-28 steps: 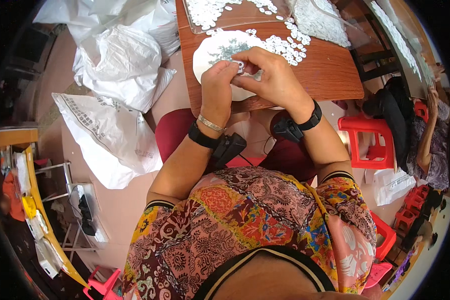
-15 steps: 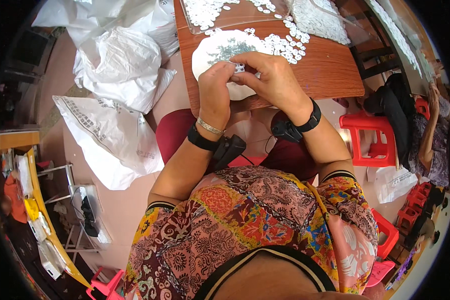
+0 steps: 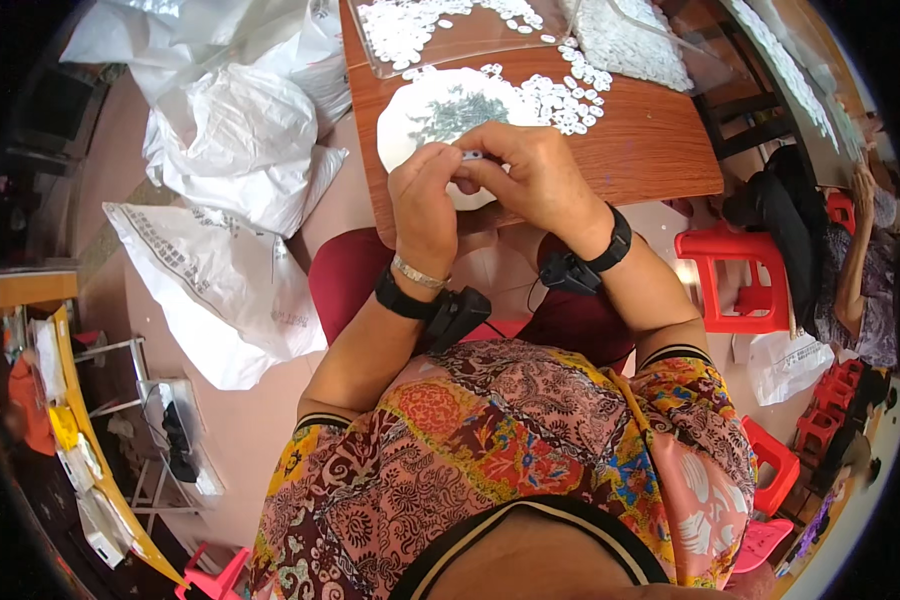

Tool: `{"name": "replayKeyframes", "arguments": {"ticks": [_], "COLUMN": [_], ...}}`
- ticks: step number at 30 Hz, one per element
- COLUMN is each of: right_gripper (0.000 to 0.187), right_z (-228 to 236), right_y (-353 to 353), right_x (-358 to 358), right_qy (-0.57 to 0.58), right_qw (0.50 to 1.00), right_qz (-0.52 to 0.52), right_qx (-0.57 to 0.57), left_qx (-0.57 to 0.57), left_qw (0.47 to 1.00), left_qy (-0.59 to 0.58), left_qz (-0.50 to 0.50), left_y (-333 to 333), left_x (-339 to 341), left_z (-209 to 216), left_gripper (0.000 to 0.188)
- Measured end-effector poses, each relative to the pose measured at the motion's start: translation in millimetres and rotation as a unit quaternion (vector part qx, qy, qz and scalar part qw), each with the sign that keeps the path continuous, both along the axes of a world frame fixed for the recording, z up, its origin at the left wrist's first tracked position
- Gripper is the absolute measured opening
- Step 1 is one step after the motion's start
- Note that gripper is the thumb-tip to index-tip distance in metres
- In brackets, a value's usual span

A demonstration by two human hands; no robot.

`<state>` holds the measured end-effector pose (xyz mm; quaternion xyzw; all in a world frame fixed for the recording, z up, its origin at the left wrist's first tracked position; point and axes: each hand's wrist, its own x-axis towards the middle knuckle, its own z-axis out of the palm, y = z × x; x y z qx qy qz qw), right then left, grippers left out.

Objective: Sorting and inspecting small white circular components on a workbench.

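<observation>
My left hand (image 3: pixel 424 205) and my right hand (image 3: pixel 540 178) meet above the near edge of the table. Between their pinched fingertips is a small white piece with dark spots (image 3: pixel 473 155), mostly covered by the fingers. Beneath and beyond them lies a round white plate-like surface (image 3: pixel 398 130), bearing a heap of small dark grey pieces (image 3: pixel 460 112) too fine to make out. Loose white oval pieces (image 3: pixel 570 105) are scattered to the right of it.
A clear plastic tray (image 3: pixel 382 66) with white pieces sits at the back of the wooden table (image 3: pixel 660 150), beside a clear bag of white pieces (image 3: pixel 635 45). White sacks (image 3: pixel 230 140) crowd the left floor. A red stool (image 3: pixel 735 280) and another person (image 3: pixel 860 280) are at right.
Both hands have come slightly lower in the view, still together. The white piece between the fingertips has turned, and less of its face shows.
</observation>
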<state>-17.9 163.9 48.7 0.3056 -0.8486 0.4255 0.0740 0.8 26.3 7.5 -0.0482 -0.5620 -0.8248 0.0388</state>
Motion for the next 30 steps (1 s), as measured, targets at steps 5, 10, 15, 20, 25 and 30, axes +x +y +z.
{"name": "replayKeyframes", "arguments": {"ticks": [5, 10, 15, 20, 25, 30], "right_gripper": [0.017, 0.020, 0.028, 0.021, 0.007, 0.012], "right_z": [2, 48, 103, 84, -2, -38], "right_y": [7, 61, 109, 138, 142, 132], "right_x": [-5, -43, -98, -114, -81, -65], "right_qy": [-0.016, 0.159, 0.238, 0.347, -0.053, -0.026], "right_qw": [0.999, 0.968, 0.909, 0.876, 0.979, 0.967], "right_qz": [0.022, -0.192, -0.341, -0.279, -0.105, -0.101], "right_qx": [-0.016, 0.015, 0.035, 0.185, 0.168, 0.233], "left_qx": [-0.064, -0.094, -0.035, -0.027, -0.024, -0.027], "left_qw": [0.998, 0.995, 0.999, 0.999, 0.999, 0.999], "left_qy": [-0.009, 0.018, 0.006, -0.018, -0.024, -0.029], "left_qz": [-0.006, 0.008, -0.017, -0.009, -0.012, -0.021], "left_y": [-4, -14, -24, -21, -23, -22], "left_x": [0, 0, -3, -3, -3, -2], "left_z": [4, 14, 3, 3, 4, 2], "left_gripper": [0.024, 0.026, 0.027, 0.027, 0.026, 0.025]}}
